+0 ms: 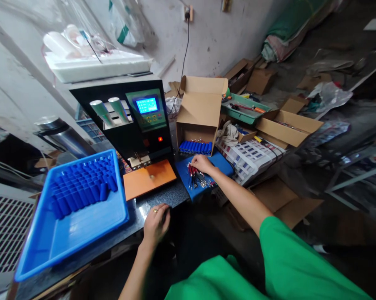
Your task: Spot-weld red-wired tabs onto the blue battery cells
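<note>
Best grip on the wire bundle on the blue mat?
Probably pinch the wire bundle at its far end, from above: the wires gather there, where the right hand is, while the near ends fan out loosely over the blue mat.

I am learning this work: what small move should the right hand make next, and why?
Probably the right hand should gently separate one of the red and black wires: it is at their far end, and they lie crowded together on the blue mat. Whether it grips one is too small to tell.
</note>
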A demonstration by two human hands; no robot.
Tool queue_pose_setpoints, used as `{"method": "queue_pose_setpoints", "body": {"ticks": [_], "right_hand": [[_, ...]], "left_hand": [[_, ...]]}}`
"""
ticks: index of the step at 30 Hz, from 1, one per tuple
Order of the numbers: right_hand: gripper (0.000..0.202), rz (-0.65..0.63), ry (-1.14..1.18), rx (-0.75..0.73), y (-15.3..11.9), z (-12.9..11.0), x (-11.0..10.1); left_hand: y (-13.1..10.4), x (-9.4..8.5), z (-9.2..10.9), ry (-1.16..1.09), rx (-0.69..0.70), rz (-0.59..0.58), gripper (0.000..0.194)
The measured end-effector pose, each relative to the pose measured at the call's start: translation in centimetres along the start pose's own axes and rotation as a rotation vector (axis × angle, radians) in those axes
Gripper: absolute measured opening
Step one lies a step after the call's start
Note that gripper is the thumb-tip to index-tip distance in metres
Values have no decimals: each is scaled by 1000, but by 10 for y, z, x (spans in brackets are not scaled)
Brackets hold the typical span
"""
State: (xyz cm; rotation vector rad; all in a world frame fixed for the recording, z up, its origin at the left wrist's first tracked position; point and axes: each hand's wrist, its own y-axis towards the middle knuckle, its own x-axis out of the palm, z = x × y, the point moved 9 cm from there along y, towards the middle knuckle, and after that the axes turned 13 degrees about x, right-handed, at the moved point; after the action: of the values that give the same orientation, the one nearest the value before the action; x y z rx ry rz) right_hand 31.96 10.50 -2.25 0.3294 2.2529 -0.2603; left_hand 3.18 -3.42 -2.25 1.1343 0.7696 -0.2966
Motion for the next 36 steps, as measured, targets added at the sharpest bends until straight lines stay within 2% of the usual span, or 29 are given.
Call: {"method": "queue_pose_setpoints", "body": {"ticks": [5, 10, 16, 21, 26, 29, 33, 36], "right_hand": [[7, -7, 342, 52, 2, 10, -18], [9, -77, 692, 177, -1, 16, -33], [14, -6, 877, 216, -9, 14, -52], [14, -21, 929, 120, -27, -9, -62], [17, 25, 975, -57, -53, -43, -82], [20, -62, 1036, -111, -70, -62, -79], [22, -226, 1106, -124, -93, -84, -55], [23, -289, 1132, -127, -104, -95, -37]], "left_hand": [[-4, 3, -7, -68, -65, -12, 14], [0, 0, -11, -132, -137, -3, 12], [1, -5, -18, -227, -259, 3, 16], [5, -13, -28, -314, -498, 158, 27], [34, -13, -22, -514, -668, 286, 37], [57, -13, -18, -609, -704, 328, 40], [83, -15, -9, -711, -703, 306, 40], [90, -14, -4, -774, -727, 276, 40]]}}
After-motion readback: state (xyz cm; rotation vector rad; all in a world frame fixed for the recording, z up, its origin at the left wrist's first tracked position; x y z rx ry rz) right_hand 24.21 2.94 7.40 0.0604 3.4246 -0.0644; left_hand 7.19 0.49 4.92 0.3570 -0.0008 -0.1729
